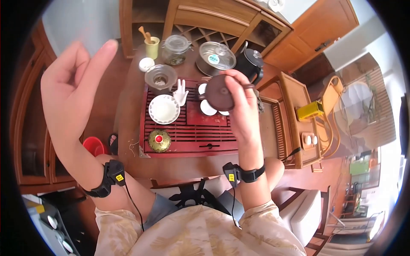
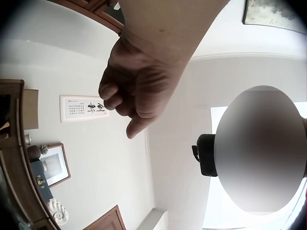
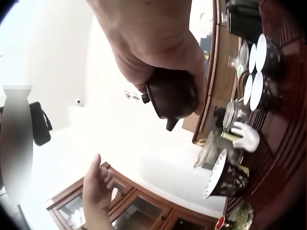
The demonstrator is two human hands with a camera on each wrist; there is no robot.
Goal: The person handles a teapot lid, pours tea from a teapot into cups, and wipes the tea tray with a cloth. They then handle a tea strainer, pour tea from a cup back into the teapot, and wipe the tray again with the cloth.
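Teapot (image 1: 218, 94), pinched by right grip (image 1: 244, 109), above red tray (image 1: 188, 146); left grip (image 1: 70, 85) raised, curled

Bright rooms, dark warped edges.

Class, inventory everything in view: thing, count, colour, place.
Table: 1, brown, centre.
Tray: 1, red, on table.
Teapot: 1, dark brown, above tray.
Bowl: 1, white inside, tray left.
Hand figurine: 1, white, beside bowl.
Cups: at least 4, white inside, tray.
Ornament: 1, green, red top, tray front.
Glass vessel: 1, clear, behind bowl.
Tool holder: 1, pale green, far left.
Glass jar: 1, clear, table back.
Lidded pot: 1, silver, table back.
Kettle: 1, black, table back.
Bucket: 1, red, floor left.
Box: 1, yellow, right.
Cabinets: several, brown, background.
Wrist cameras: 2, black, forearms.
Left hand: 1, bare, raised.
Right hand: 1, bare, holding teapot.
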